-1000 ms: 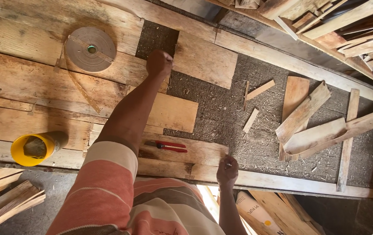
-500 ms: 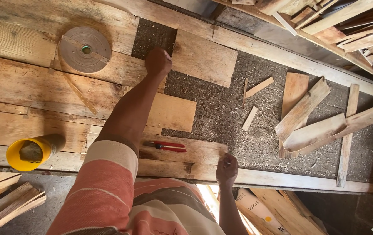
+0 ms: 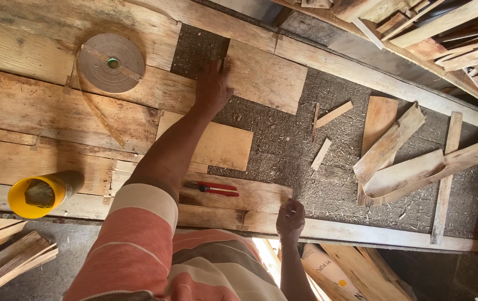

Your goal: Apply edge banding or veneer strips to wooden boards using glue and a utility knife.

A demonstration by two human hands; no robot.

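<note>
My left hand [image 3: 214,89] reaches far across the workbench and lies flat against the left edge of a square plywood panel [image 3: 264,75], fingers stretched out. A second plywood piece [image 3: 222,145] sits under my forearm. My right hand [image 3: 290,220] rests on the long front board [image 3: 361,231] with its fingers curled; whether something small is inside them I cannot tell. A red-handled cutter [image 3: 214,188] lies on a plank between my two hands.
A roll of brown edge tape [image 3: 110,62] with a loose tail lies at the back left. A yellow cup [image 3: 35,195] lies on its side at the front left. Offcuts and slats [image 3: 400,150] are heaped on the right over sawdust, with more timber [image 3: 445,28] behind.
My left hand has gone from a closed fist to flat fingers against the plywood panel's edge. The right hand has stayed on the front board.
</note>
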